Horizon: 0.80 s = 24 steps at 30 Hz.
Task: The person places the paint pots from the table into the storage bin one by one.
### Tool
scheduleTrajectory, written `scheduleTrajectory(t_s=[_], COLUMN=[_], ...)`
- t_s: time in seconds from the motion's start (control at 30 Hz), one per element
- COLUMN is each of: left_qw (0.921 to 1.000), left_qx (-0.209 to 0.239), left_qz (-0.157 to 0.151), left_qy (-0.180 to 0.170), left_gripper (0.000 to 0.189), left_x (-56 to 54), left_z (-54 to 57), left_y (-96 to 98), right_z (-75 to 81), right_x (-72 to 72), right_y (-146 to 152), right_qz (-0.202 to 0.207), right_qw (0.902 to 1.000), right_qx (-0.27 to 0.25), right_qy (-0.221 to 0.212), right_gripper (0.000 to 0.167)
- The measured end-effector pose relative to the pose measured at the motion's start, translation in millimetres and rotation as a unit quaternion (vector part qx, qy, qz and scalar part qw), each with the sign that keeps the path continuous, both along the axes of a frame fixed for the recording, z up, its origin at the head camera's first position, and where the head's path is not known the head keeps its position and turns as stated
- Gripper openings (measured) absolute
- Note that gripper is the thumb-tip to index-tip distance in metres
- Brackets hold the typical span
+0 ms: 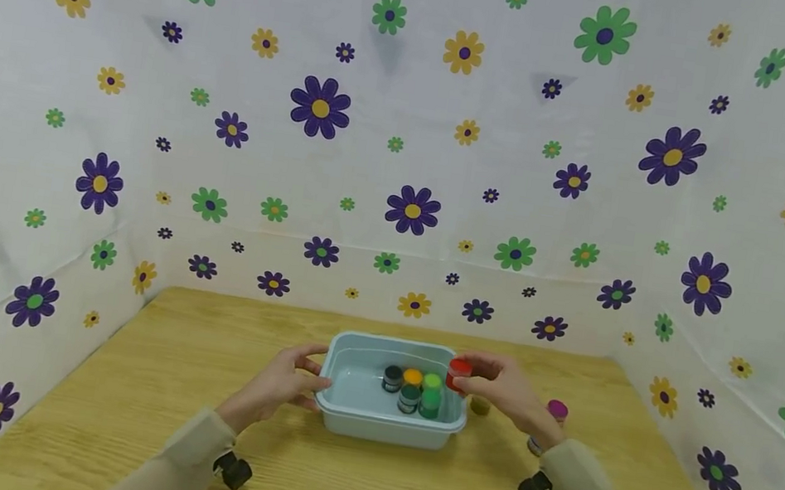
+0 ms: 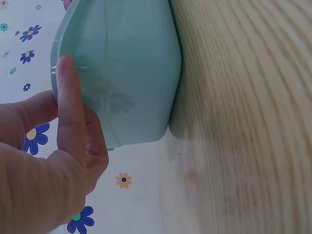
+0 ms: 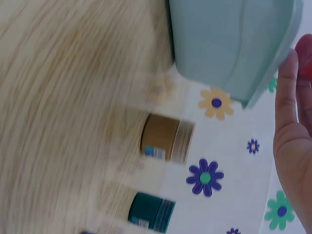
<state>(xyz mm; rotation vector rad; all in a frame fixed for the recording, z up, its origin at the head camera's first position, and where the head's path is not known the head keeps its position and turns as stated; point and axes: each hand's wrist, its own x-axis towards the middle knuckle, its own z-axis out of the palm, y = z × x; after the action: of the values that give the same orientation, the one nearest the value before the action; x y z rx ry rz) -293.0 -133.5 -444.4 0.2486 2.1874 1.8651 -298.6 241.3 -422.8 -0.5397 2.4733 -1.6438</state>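
A light blue plastic basin (image 1: pixel 385 430) stands on the wooden table. My left hand (image 1: pixel 278 384) holds its left end, one finger lying along the rim in the left wrist view and others bent at the outer wall. At the opposite end, my right hand (image 1: pixel 504 386) pinches a small red paint jar (image 1: pixel 457 374) over the right rim. Only part of that red jar (image 3: pixel 305 53) shows in the right wrist view. Inside the basin, toward the right, stand several small jars: a black one (image 1: pixel 392 378), an orange-topped one (image 1: pixel 412 377), a dark green one (image 1: pixel 408 399) and brighter green ones (image 1: pixel 430 403).
Right of the basin, an ochre jar (image 3: pixel 161 136) and a dark teal jar (image 3: pixel 150 211) stand on the table (image 1: pixel 187 417). A magenta-topped jar (image 1: pixel 557 410) is partly behind my right wrist. Flower-printed white sheeting (image 1: pixel 405 155) encloses the back and sides.
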Motion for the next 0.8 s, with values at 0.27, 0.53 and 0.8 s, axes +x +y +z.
scheduleTrajectory(t_s=[0.27,0.53,0.8], left_qw=[0.9999,1.0,0.9999], left_qx=[-0.006,-0.009,-0.013], left_qz=[0.007,0.003,0.007], left_qy=[-0.009,-0.001,-0.004], left_gripper=[0.065,0.064,0.063], left_x=[-0.2,1.5,-0.8], left_z=[4.0,4.5,1.5], left_y=[-1.0,2.3,2.0], right_z=[-1.2,-7.5,-0.7], right_x=[-8.3,-14.4,-17.0], right_y=[-30,-48,-66], right_qz=[-0.019,-0.007,0.011], right_qw=[0.9998,0.9996,0.9966], right_qx=[-0.002,0.026,0.08], right_qy=[-0.001,0.012,0.018], right_gripper=[0.047,0.04,0.04])
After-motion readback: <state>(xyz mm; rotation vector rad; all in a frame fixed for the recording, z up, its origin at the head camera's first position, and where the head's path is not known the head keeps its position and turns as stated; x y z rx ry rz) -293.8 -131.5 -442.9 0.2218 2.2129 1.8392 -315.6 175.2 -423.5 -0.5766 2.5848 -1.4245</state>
